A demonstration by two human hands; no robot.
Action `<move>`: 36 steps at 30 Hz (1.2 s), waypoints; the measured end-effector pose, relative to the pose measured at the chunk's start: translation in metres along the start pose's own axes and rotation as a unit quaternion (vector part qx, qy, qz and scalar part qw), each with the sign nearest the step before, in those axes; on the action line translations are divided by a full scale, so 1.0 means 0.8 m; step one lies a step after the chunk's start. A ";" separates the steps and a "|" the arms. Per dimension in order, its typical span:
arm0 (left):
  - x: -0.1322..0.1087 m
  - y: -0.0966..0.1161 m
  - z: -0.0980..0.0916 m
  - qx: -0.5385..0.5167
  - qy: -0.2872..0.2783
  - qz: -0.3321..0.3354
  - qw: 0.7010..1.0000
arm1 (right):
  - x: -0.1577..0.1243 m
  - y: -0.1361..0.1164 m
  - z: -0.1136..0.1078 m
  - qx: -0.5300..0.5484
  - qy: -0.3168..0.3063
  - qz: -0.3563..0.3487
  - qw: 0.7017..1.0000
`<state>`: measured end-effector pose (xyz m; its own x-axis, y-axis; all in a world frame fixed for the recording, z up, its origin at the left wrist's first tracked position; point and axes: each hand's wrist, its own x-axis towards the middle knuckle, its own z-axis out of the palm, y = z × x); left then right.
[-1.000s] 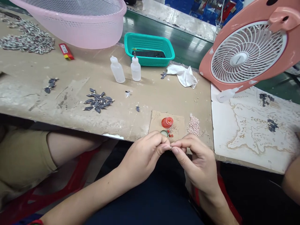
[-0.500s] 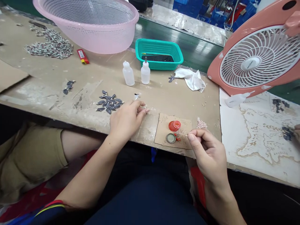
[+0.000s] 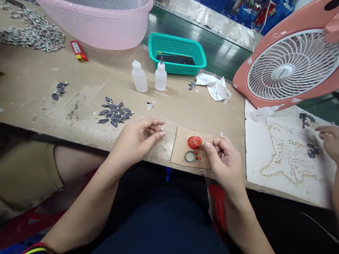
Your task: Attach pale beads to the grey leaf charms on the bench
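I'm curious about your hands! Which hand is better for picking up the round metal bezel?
Probably your right hand: it's over the cardboard scrap, close to the round metal bezel. Your left hand is farther away, beyond the cardboard's edge.

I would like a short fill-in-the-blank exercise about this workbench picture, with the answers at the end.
The small plastic basket behind the two squeeze bottles is ____.
The red cap lies on a piece of ____.
Of the person's two hands, the ____ is nearer the red cap.

Answers: teal; cardboard; right hand.
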<state>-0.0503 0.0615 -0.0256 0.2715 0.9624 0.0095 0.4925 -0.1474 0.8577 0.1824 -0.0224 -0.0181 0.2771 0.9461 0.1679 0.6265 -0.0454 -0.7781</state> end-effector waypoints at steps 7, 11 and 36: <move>-0.016 0.004 -0.006 -0.078 0.014 -0.038 0.996 | 0.007 -0.006 0.002 -0.164 -0.003 -0.096 0.982; -0.018 0.002 -0.006 -0.094 0.015 -0.060 0.994 | 0.009 -0.011 0.003 -0.199 -0.006 -0.111 0.974; -0.031 0.006 0.006 -0.254 0.014 -0.053 0.966 | -0.002 -0.003 -0.022 -0.228 0.006 -0.092 0.969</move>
<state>-0.0506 0.0360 -0.0243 0.2154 0.9729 -0.0840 0.0459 0.0758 0.9961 0.1930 -0.0297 -0.0061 0.1372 0.9481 0.2867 0.9222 -0.0167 -0.3863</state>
